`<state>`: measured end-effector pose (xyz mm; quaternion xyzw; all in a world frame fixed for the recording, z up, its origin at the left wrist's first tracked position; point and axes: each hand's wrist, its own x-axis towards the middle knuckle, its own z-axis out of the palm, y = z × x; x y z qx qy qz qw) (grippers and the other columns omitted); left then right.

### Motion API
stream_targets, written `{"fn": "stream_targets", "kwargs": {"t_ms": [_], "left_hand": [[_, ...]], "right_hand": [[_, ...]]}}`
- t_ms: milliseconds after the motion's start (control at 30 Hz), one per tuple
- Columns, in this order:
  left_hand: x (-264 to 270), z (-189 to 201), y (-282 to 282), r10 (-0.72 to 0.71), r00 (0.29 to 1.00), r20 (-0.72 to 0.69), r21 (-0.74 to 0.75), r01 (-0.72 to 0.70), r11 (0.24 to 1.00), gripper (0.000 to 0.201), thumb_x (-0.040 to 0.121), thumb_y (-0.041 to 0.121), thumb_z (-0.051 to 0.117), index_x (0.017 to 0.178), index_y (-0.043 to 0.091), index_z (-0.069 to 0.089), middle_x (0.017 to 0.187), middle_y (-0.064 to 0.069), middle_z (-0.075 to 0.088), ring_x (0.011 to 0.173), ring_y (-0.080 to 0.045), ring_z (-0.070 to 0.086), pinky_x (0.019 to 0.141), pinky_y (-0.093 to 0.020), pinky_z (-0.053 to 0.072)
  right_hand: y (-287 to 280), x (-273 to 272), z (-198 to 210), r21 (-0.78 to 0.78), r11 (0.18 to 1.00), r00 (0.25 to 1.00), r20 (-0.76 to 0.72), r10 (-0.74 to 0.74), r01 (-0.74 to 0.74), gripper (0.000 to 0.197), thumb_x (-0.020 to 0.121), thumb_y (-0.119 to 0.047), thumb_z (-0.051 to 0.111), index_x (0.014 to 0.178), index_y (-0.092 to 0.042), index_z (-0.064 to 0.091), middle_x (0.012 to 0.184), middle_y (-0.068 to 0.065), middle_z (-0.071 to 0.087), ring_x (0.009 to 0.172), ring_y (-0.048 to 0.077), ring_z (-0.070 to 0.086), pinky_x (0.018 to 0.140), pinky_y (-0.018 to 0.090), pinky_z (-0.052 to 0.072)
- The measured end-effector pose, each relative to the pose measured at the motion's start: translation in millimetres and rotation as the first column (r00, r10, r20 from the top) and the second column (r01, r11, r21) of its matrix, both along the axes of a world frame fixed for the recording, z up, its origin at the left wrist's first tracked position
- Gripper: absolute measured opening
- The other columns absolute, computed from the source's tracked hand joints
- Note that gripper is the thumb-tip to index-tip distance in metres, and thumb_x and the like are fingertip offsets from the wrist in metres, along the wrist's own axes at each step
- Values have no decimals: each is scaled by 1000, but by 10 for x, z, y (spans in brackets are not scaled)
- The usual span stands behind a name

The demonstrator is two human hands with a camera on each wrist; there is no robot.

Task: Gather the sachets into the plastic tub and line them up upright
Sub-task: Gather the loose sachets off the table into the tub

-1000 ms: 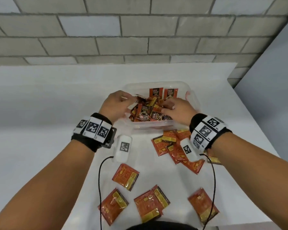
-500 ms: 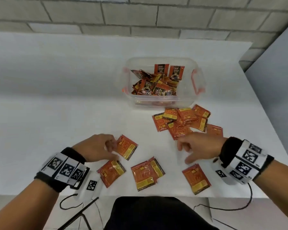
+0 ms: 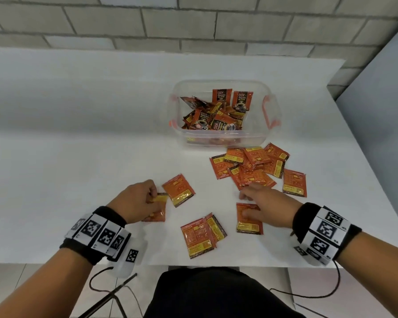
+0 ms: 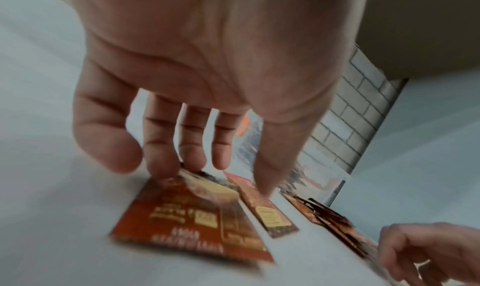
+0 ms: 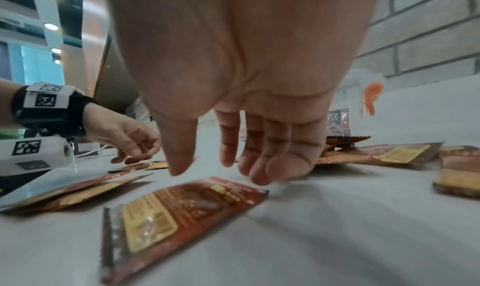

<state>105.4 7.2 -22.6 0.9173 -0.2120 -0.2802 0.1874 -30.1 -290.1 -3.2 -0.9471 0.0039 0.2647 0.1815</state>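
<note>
While our left hand (image 3: pixel 137 201) rests on a sachet (image 4: pixel 189 218) near the bench's (image 3: pixel 78 157) front edge, its fingers (image 4: pixel 158 157) reach down straight and touch that packet's far end. Our right hand (image 3: pixel 265 208) hovers over another sachet (image 3: pixel 248 219), fingers loose and gripping nothing. A pair of overlapping sachets (image 3: pixel 201 235) lies between our hands, and a pile of sachets (image 3: pixel 251 166) sits just in front of the clear plastic tub (image 3: pixel 223 136). Inside the tub, more packets lie jumbled, with two upright at the back.
</note>
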Motion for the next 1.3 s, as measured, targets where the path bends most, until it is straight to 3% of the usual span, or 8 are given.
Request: {"fn": "stream_targets", "kwargs": {"t_ms": [233,400,533,700,900,1000,1200,1300], "left_hand": [[-47,-104,-38,-27,999,-21,80,28,996,75,63,39,86,120,23,42,107,2,53,91,-14,54,72,-24,43],[-32,-68,-63,-11,999,-41,65,14,998,72,68,46,81,125,19,45,107,2,54,92,-13,53,73,-23,40],[4,-15,-61,46,998,50,21,-47,999,56,81,51,66,124,18,51,101,-1,47,87,-14,50,67,-23,38],[12,-83,-35,19,993,116,180,-40,983,70,78,47,72,135,19,44,128,-8,42,118,-26,41,96,-35,40],[94,-19,-54,30,996,82,145,-41,989,40,79,39,74,101,20,46,103,-4,53,92,-18,47,71,-25,38],[175,28,-6,111,994,-10,35,-111,993,31,84,26,71,102,19,46,98,-2,58,82,-16,54,57,-19,36],[258,287,-72,106,966,-236,-277,-171,945,33,87,22,68,113,24,49,101,-3,66,85,-15,64,70,-22,51],[218,230,-276,-65,989,-134,-130,47,990,44,89,25,65,127,24,43,110,-3,62,90,-17,61,76,-27,50]], "right_hand": [[151,41,-55,-81,994,997,-27,75,-77,60,83,-42,68,132,-19,44,125,0,43,117,17,40,94,30,40],[263,100,9,-70,992,995,-19,103,-104,38,91,-28,58,125,-19,43,121,0,50,114,19,45,96,31,34],[448,137,29,29,987,988,-5,157,-157,56,90,-36,56,139,-19,33,133,2,47,120,20,43,103,36,32],[729,218,-118,13,950,950,-42,311,-310,79,77,-56,67,141,-26,32,128,1,45,115,20,43,96,36,38],[745,265,-166,75,972,975,36,220,-222,60,77,-43,73,126,-22,46,116,-1,43,105,17,43,86,32,41],[679,290,-129,147,977,987,49,151,-157,51,79,-35,73,121,-19,49,114,-2,44,101,15,45,83,29,42],[421,304,-10,299,953,998,-48,-40,52,19,90,-28,63,105,-26,52,95,-2,62,79,14,56,65,25,44],[302,350,105,307,949,992,-124,-28,66,17,88,-26,65,103,-22,56,90,-2,62,68,7,51,59,23,40]]}}
